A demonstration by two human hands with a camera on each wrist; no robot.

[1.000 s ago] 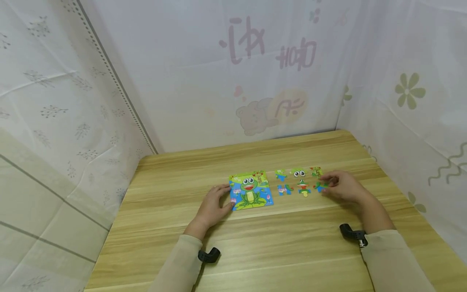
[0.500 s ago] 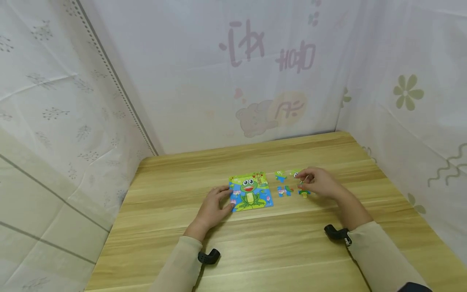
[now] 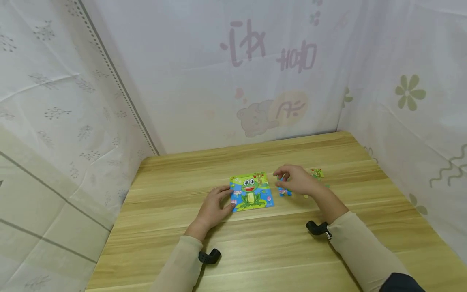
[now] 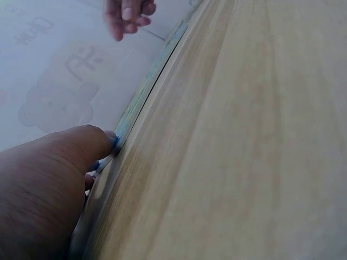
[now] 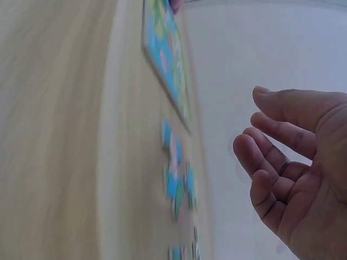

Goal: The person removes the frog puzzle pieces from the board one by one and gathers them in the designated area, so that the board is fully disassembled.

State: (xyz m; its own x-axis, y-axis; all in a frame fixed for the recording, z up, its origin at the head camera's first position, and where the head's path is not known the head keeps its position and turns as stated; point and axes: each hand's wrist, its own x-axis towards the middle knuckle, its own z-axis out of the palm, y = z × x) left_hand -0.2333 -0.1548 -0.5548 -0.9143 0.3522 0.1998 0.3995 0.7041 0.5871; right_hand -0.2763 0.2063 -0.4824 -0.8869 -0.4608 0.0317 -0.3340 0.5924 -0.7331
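A square frog picture puzzle (image 3: pixel 251 191) lies flat on the table. My left hand (image 3: pixel 214 205) rests at its left edge, and in the left wrist view the thumb (image 4: pixel 92 145) touches that edge. My right hand (image 3: pixel 295 179) hovers over the loose jigsaw pieces to its right, fingers bent and thumb apart. Nothing shows between its fingers (image 5: pixel 252 154) in the right wrist view. A blue and pink piece (image 3: pixel 285 192) sits under the fingertips in the head view, and a green piece with a tree (image 3: pixel 316 173) lies farther right. The hand hides most other pieces.
The wood-grain table (image 3: pixel 233 243) meets a pale printed curtain (image 3: pixel 204 81) at its back edge. Each sleeve cuff carries a black wrist mount, the left mount (image 3: pixel 209 256) and the right mount (image 3: pixel 316 228).
My right hand has moved left across the loose pieces, from the rightmost ones to the leftmost, uncovering the tree piece. My left hand has stayed at the puzzle's edge.
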